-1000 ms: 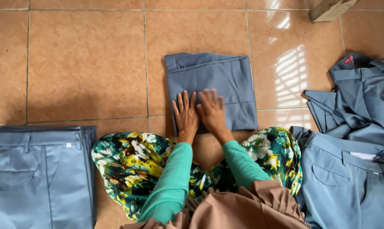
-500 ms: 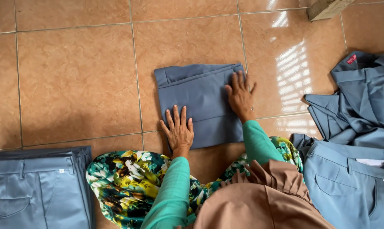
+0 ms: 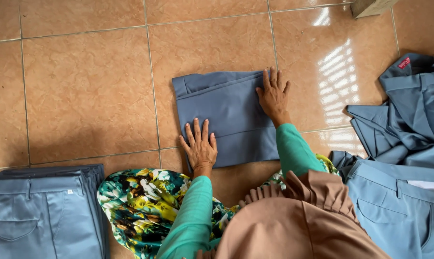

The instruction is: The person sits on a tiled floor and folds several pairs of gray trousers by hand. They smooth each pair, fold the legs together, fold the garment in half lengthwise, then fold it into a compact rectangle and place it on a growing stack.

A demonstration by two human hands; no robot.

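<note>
Both hands lay flat, fingers spread, holding nothing: the left hand (image 3: 200,146) at seven o'clock on the folded trousers (image 3: 226,115), the right hand (image 3: 273,96) at two.

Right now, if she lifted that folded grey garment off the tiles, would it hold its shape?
Probably not: the folded grey garment looks like soft cloth lying flat under both hands, so it would likely droop and unfold. On the glossy tiled floor it should slide easily when pushed.
</note>
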